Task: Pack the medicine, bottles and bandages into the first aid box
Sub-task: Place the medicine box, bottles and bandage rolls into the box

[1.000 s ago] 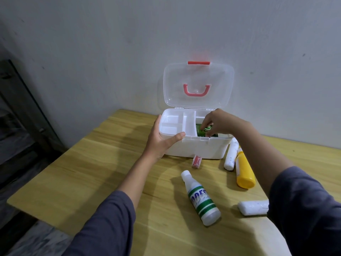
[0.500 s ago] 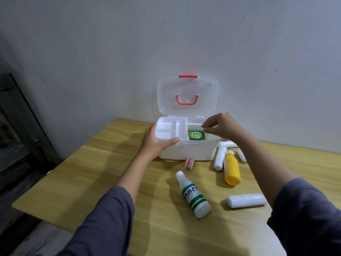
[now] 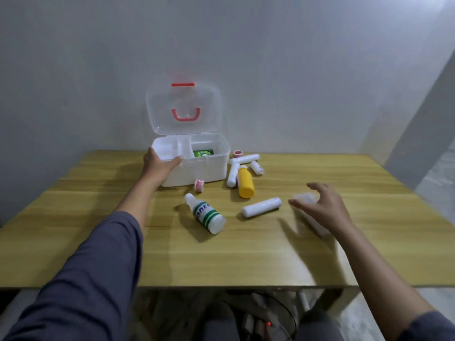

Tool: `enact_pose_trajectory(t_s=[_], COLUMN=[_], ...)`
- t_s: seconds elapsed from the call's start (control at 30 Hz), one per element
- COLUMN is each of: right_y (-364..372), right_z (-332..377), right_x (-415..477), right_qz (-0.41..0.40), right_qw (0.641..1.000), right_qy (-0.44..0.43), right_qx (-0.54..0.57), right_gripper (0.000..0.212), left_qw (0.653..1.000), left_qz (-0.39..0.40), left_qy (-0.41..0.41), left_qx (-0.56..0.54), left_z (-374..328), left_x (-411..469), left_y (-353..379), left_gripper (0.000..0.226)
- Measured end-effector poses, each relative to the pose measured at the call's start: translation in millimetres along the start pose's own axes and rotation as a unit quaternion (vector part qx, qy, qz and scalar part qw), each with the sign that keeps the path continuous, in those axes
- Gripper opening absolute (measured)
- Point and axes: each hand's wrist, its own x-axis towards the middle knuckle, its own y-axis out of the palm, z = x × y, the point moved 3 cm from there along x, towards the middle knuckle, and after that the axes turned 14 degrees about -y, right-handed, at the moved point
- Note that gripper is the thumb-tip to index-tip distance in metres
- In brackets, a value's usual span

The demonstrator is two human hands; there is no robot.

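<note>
The white first aid box (image 3: pixel 204 172) stands open on the wooden table, its clear lid (image 3: pixel 183 108) upright. A green medicine packet (image 3: pixel 203 153) lies in its right compartment. My left hand (image 3: pixel 158 168) grips the box's front left corner. My right hand (image 3: pixel 320 205) hovers with fingers spread over a blurred clear item (image 3: pixel 306 198) on the table, holding nothing. On the table lie a white bottle with green stripes (image 3: pixel 205 214), a yellow bottle (image 3: pixel 245 183), a white bandage roll (image 3: pixel 261 207), further bandage rolls (image 3: pixel 243 159) and two small red-and-white tape rolls (image 3: pixel 199 185).
The table's front edge (image 3: pixel 221 286) runs across the lower view, with a fan and clutter (image 3: pixel 258 316) below it. A grey wall rises right behind the box. The table's right half (image 3: pixel 381 205) holds no objects beyond my right hand.
My right hand left the box after dropping the green packet inside and swung down to the right over the table. My left hand kept its hold on the box. The camera pulled back.
</note>
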Motion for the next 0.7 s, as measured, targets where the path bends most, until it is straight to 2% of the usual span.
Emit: enact_pose_trajectory(t_s=[0.07, 0.13, 0.27, 0.37, 0.47, 0.53, 0.6, 0.7], right_y=[1.5, 3.8, -15.2, -48.8, -77.6, -89.3, -100.4, -110.7], right_z=[3.2, 8.1, 14.4, 16.1, 18.7, 22.9, 26.9, 30.8], right_x=[-4.7, -10.2, -24.7, -46.2, -78.7, -96.6, -112.3, -131.0], right_qz=[0.037, 0.044, -0.040, -0.106, -0.145, -0.139, -0.129, -0.085], right_qw=[0.998, 0.996, 0.998, 0.993, 0.989, 0.990, 0.991, 0.996], right_qy=[0.025, 0.032, 0.045, 0.044, 0.033, 0.021, 0.015, 0.003], right_qx=[-0.038, -0.065, -0.019, -0.010, -0.001, 0.006, 0.012, 0.003], right_gripper=[0.078, 0.070, 0.043, 0.037, 0.039, 0.045, 0.060, 0.069], left_qw=[1.000, 1.000, 1.000, 0.999, 0.996, 0.993, 0.988, 0.976], left_qz=[-0.014, -0.022, -0.011, 0.024, 0.068, 0.093, 0.120, 0.187], left_qy=[-0.008, -0.019, -0.001, 0.027, 0.053, 0.074, 0.099, 0.112], left_qx=[-0.001, 0.003, 0.001, -0.012, -0.015, -0.016, -0.013, 0.006], left_z=[-5.0, -6.6, -19.1, -30.0, -26.4, -20.5, -18.5, -13.5], left_x=[3.7, 4.2, -16.9, -49.4, -93.6, -122.7, -152.6, -188.2], left_y=[-15.2, -27.0, -34.2, -17.2, 14.5, 36.3, 54.9, 77.9], left_gripper=[0.098, 0.101, 0.098, 0.093, 0.090, 0.089, 0.088, 0.092])
